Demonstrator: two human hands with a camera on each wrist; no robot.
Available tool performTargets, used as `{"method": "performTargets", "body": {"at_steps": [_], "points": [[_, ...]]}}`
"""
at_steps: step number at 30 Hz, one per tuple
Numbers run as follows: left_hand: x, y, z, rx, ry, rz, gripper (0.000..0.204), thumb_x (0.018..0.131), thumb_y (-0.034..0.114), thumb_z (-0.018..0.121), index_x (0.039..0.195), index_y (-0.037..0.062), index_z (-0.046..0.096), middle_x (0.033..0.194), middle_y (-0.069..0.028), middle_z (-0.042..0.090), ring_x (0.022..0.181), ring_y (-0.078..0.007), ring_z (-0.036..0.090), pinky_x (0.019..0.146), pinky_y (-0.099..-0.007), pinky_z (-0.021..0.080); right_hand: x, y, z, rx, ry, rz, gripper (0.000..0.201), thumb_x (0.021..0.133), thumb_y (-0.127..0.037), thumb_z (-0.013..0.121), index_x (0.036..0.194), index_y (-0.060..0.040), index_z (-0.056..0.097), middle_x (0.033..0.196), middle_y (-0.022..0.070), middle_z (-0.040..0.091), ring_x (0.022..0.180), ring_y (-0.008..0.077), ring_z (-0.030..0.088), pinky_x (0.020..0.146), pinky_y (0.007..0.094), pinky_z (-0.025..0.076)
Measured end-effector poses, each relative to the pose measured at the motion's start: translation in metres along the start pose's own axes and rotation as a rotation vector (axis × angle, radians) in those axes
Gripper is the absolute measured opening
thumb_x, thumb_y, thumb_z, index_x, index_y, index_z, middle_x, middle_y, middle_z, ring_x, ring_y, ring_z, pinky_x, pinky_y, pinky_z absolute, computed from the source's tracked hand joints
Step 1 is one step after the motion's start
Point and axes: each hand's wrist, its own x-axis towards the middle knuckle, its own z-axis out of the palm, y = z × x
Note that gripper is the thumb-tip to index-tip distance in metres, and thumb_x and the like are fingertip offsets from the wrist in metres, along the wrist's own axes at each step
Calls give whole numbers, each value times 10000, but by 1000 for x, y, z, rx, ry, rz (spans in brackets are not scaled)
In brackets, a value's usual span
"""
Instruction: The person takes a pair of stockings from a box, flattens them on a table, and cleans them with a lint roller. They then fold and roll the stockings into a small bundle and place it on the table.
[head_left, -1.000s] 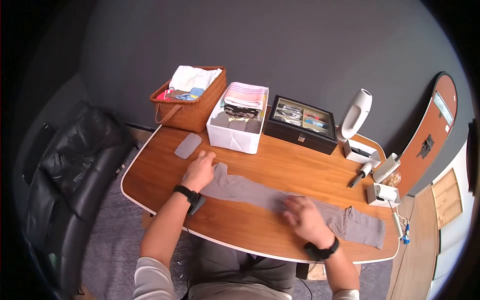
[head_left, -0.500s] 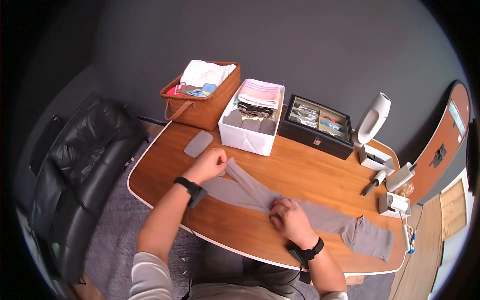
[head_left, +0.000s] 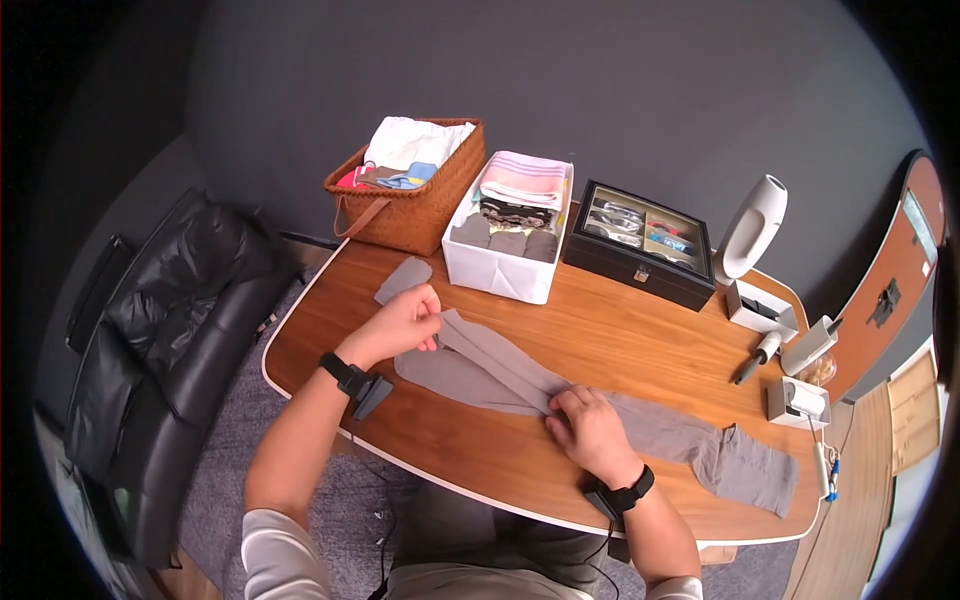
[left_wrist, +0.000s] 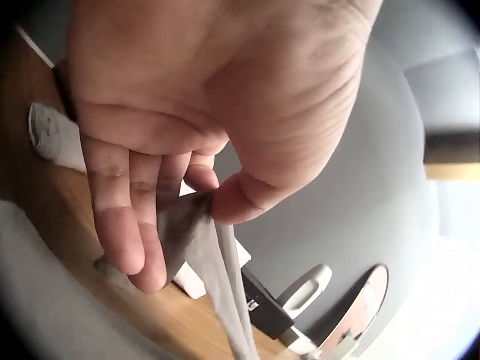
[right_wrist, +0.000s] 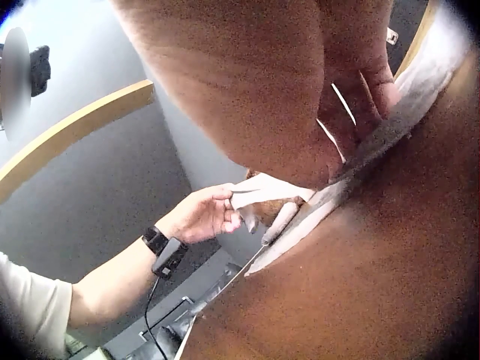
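Observation:
A long grey stocking (head_left: 480, 375) stretches across the table from left to right, two layers showing at its left part. My left hand (head_left: 405, 325) pinches the upper layer's end between thumb and fingers, lifted off the table. In the left wrist view the pinched grey cloth (left_wrist: 199, 232) hangs down from the thumb, other fingers loosely extended. My right hand (head_left: 590, 425) rests midway along the stocking, curled fingers and thumb gripping the cloth. The stocking's far right end (head_left: 750, 470) lies wider and wrinkled. A small folded grey bundle (head_left: 402, 278) lies behind my left hand.
At the back stand a brown woven basket (head_left: 395, 220) of clothes, a white box (head_left: 500, 272) with folded items and a black glasses case (head_left: 640, 285). A white upright device (head_left: 752, 225), a lint roller (head_left: 758, 357) and small white trays (head_left: 798, 402) line the right side.
My left hand has taken hold of the stocking's upper layer and lifted its end, parting it from the layer below. My right hand has moved slightly left and settled on the cloth.

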Motion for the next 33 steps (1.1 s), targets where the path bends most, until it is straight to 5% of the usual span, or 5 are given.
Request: {"method": "performTargets", "body": {"at_steps": [6, 9, 21, 24, 33], "points": [[-23, 15, 12, 1135, 287, 555, 156, 957, 32, 692, 1077, 41, 593, 1005, -145, 703, 957, -323, 760, 799, -446, 623, 1, -2, -1, -5, -13, 17, 177, 892, -168, 817, 1021, -76, 739, 1117, 147, 703, 1076, 387, 681, 934, 484, 584], [-20, 6, 6, 1303, 318, 526, 115, 940, 36, 681, 1039, 51, 625, 984, -149, 684, 993, -367, 731, 824, -469, 613, -1, 4, 2, -16, -20, -10, 146, 880, -133, 805, 995, -76, 736, 1107, 137, 702, 1070, 380, 683, 927, 480, 589], [-28, -1, 11, 500, 352, 311, 166, 1005, -7, 631, 1157, 37, 680, 1113, -188, 741, 978, -423, 729, 818, -471, 602, 2, -5, -9, 47, 116, -51, 136, 891, -96, 787, 985, -32, 714, 1140, 170, 691, 1054, 407, 686, 916, 490, 580], [-30, 22, 18, 711, 451, 550, 129, 1022, 27, 612, 1134, 62, 667, 1090, -177, 743, 976, -444, 721, 810, -533, 587, 5, -18, -17, 29, 77, -37, 174, 895, -139, 809, 994, -31, 714, 1167, 172, 687, 1062, 408, 692, 916, 493, 586], [-38, 62, 16, 813, 367, 468, 130, 1011, 127, 694, 1117, 55, 717, 1065, -172, 751, 926, -408, 730, 779, -487, 579, 42, -44, 23, -219, -10, -61, 269, 887, -272, 838, 1003, -64, 713, 1067, 155, 640, 1010, 352, 702, 843, 466, 596]]}}
